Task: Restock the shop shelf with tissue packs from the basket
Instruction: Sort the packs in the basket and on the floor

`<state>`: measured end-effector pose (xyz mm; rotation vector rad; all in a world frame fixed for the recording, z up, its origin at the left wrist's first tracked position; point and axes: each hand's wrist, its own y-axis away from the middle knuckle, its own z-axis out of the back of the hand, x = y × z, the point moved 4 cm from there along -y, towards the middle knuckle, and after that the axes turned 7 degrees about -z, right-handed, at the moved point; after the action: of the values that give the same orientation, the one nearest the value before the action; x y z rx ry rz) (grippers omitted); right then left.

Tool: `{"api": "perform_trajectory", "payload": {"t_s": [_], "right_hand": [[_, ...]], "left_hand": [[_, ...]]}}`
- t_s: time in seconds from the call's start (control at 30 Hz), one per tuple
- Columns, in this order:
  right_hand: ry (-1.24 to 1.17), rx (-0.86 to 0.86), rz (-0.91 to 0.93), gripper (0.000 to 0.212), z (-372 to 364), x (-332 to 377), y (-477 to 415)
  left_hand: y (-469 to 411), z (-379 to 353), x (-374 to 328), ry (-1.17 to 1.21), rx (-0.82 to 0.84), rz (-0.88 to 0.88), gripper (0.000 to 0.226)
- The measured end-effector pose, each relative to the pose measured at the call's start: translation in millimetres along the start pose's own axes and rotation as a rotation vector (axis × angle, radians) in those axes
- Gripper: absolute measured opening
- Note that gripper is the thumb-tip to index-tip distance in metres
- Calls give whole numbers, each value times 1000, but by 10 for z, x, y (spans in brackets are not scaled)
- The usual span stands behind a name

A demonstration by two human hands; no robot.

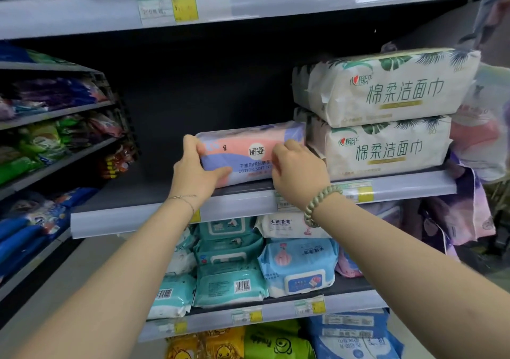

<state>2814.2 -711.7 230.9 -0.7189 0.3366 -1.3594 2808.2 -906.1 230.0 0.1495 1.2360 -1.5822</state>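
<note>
Near the centre of the frame, the person is holding a pink and lilac tissue pack on the middle shelf. The left hand is wrapping the pack's left end, thumb across the front and fingers over the top, closed on it. The right hand is covering the pack's right front; its fingertips are curling against the wrapper and appear to be gripping it, though the hand itself is hiding the contact. The pack is sitting lengthwise at the shelf's front edge, just beside a stack of two white packs at centre right. Left of the pack the shelf is lying bare.

The held pack is showing "COTTON SOFT", a round logo and a handwritten "8"; the hand is cutting off the remaining print. The white packs are carrying green Chinese lettering and leaf prints. The shelf below is holding teal wipes with barcodes and a light blue pack. At the bottom edge, yellow and green packs are being cut off by the frame.

Price tags at upper centre are too blurred to read. Goods on the left shelves are smeared and hard to identify. A beaded bracelet is circling the right wrist. No basket is showing.
</note>
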Motion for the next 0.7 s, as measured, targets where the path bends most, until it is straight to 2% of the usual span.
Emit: {"api": "perform_trajectory", "payload": {"t_s": [0.13,0.33,0.5,0.6,0.7], "right_hand": [[-62,51,-16,23,-113,20,-83],[-151,223,-102,32,-327,-48,-359],[-193,368,-171,35,-486,-120,-645],[-139,427,-120,30,-625,-87,-820],[-133,520,-148,34,-716,-77,-945]], "left_hand": [[-147,-114,26,-34,10,23,36],[-462,-308,74,-126,69,35,27],[-707,-493,174,-169,149,87,26],[-830,-613,259,-230,214,87,26],[-930,-711,331,-222,236,119,30]]}}
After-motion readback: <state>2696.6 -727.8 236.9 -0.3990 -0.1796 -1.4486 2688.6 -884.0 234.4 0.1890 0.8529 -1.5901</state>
